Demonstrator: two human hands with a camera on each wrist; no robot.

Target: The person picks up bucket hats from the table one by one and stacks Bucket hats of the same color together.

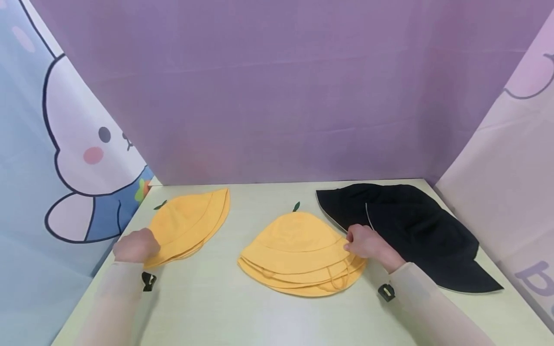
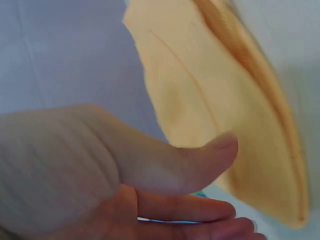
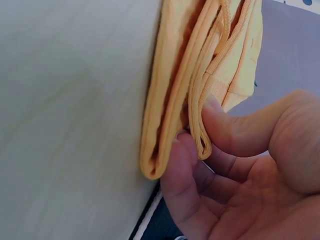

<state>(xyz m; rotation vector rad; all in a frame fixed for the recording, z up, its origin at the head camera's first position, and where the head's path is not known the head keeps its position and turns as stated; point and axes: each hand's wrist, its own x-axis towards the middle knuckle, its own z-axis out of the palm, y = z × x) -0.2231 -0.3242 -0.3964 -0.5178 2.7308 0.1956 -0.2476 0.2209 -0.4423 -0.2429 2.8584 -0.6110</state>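
At the left of the table lies a folded yellow bucket hat (image 1: 186, 223) with a green leaf on its crown. My left hand (image 1: 136, 245) is at its near left side. In the left wrist view the thumb (image 2: 205, 162) overlaps the hat, and the fingers below are extended with nothing between them and the thumb. More folded yellow hats (image 1: 298, 235) lie stacked in the middle, with cords showing along their brims. My right hand (image 1: 368, 244) pinches the upper hat's brim (image 3: 200, 142) between thumb and finger at its right end; the lower brim (image 3: 152, 167) rests on the table.
Black hats with pale edging (image 1: 415, 240) lie overlapping on the right, partly behind my right forearm. A purple cloth wall (image 1: 294, 96) closes off the back of the pale table (image 1: 207, 307), with printed curtains (image 1: 73, 168) at both sides.
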